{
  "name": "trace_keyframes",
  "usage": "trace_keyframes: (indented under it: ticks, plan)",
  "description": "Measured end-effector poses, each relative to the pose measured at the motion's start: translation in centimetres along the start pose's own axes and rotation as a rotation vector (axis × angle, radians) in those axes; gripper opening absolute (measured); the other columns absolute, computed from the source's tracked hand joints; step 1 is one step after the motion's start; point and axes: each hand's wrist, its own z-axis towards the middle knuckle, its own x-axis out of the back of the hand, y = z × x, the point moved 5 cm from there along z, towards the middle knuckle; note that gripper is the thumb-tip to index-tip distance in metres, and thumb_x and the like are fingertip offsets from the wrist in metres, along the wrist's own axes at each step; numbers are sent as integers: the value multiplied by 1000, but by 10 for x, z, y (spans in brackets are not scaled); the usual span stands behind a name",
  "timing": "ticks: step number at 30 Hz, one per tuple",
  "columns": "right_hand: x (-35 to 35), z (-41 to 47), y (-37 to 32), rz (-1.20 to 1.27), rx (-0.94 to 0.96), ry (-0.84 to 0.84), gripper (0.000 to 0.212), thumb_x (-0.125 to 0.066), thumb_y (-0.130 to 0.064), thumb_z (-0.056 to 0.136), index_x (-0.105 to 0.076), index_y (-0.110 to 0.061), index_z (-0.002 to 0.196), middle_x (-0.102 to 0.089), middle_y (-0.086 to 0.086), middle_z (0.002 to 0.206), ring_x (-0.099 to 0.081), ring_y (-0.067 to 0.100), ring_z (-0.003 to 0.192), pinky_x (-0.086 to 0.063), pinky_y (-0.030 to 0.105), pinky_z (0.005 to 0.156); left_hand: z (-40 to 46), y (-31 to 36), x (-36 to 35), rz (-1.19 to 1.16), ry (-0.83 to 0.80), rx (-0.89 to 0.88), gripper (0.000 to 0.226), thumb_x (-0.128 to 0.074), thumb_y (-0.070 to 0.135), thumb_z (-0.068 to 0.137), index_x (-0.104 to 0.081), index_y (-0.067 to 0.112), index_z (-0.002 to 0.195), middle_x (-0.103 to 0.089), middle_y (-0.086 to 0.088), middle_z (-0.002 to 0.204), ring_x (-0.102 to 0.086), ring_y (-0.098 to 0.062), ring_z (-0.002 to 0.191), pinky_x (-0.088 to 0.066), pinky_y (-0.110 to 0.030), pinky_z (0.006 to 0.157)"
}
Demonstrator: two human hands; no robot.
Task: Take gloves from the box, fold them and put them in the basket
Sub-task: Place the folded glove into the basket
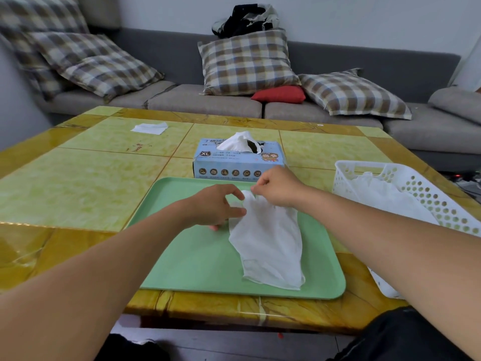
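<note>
Hands both on one white glove (268,246): left hand (216,205) pinches its near-left top edge, right hand (277,187) pinches the top from the far side, rest of the glove draped flat on the green tray (187,261). Risk: thin film likely clings or slides, so the fold could skew or spring open. Box (236,162) just beyond the tray, next glove poking out. White basket (416,188) at right already holds gloves.
</note>
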Motion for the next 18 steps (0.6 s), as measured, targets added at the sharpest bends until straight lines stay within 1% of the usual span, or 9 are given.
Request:
trace_keyframes:
  ticks: [1,3,4,5,7,9,11,15,18]
  plan:
    - [-9,4,-3,-36,-21,-44,34,-74,-34,89,-71,-2,77,-66,8,73,-62,25,72,-52,38,71,0,1,-2,-4,-28,-32,26,-71,33,92,-64,25,116,-63,-15,92,-58,-23,65,-56,-34,61]
    - [-20,9,-5,-73,-45,-69,39,-81,-33,82,-75,2,98,-74,15,97,-69,28,90,-57,43,85,-1,3,-5,8,-54,-76,19,-72,28,92,-70,21,110,-57,-13,91,-54,-23,64,-53,-32,62]
    - [-24,13,-6,-74,-54,-67,42,-83,-29,79,-74,2,105,-73,16,106,-69,27,95,-56,43,89,0,3,-5,26,-51,-89,16,-72,27,92,-72,19,105,-58,-11,91,-54,-22,63,-52,-30,61]
    - [-25,14,-7,-71,-57,-51,39,-84,-25,78,-74,0,106,-73,15,107,-68,24,95,-56,40,87,1,3,-4,46,-43,-99,13,-73,26,91,-73,18,102,-59,-10,92,-55,-21,62,-52,-30,61]
    - [-25,16,-9,-46,-67,-9,22,-81,-17,79,-73,-5,95,-72,8,100,-66,22,94,-53,32,76,3,-1,-2,85,-31,-95,13,-72,27,92,-72,15,97,-63,-9,99,-57,-20,62,-54,-31,62]
    - [-23,16,-9,23,-68,20,11,-79,-13,79,-68,-12,80,-67,2,88,-62,19,84,-46,25,64,5,-5,1,141,-22,-91,16,-70,30,93,-71,15,96,-66,-9,105,-59,-21,65,-55,-34,65]
    - [-19,14,-9,79,-59,50,17,-80,-12,78,-64,-17,73,-64,-1,82,-58,16,77,-40,23,56,6,-8,4,159,-9,-86,18,-68,33,94,-69,15,96,-66,-7,107,-59,-19,64,-54,-34,65]
    - [-10,11,-2,192,-61,84,19,-85,-12,71,-69,-16,79,-63,-3,76,-55,11,66,-39,22,54,7,-8,14,116,57,-105,12,-65,26,97,-65,15,93,-67,-4,102,-53,-9,59,-47,-20,53]
    - [-10,10,4,253,-79,41,25,-88,-10,71,-63,-16,74,-61,0,72,-53,16,63,-44,26,57,9,-10,14,77,44,-95,7,-67,22,96,-63,16,95,-67,-6,94,-56,-14,64,-51,-23,55]
